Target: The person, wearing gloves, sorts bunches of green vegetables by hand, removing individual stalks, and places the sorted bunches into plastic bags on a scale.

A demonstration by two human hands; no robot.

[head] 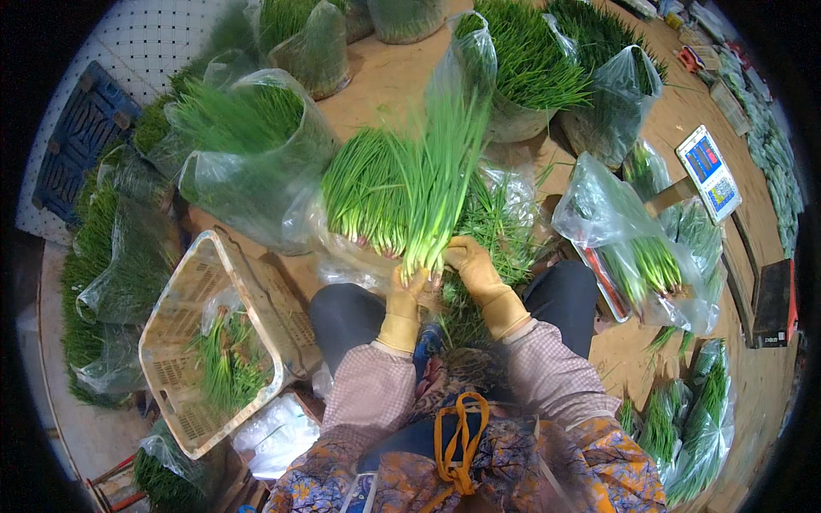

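A bunch of long green scallions or chives (436, 192) stands upright before me, its pale root ends down. My left hand (405, 301), in a yellow rubber glove, is closed around those root ends. At the bunch's lower right side, my right hand (474, 263), gloved alike, has its fingertips at the stems; whether they pinch anything is unclear. Just left of the held bunch lies a pile of the same greens (365, 192), roots towards me. Loose leaves and trimmings (494, 224) spread to the right and below, between my knees.
A plastic crate (151, 353) with some greens stands at left. Big plastic bags of greens (256, 186) ring the far and left sides. To the right, a digital scale display (709, 173) rises beside a bagged bunch (654, 269). More bagged greens (705, 423) lie lower right.
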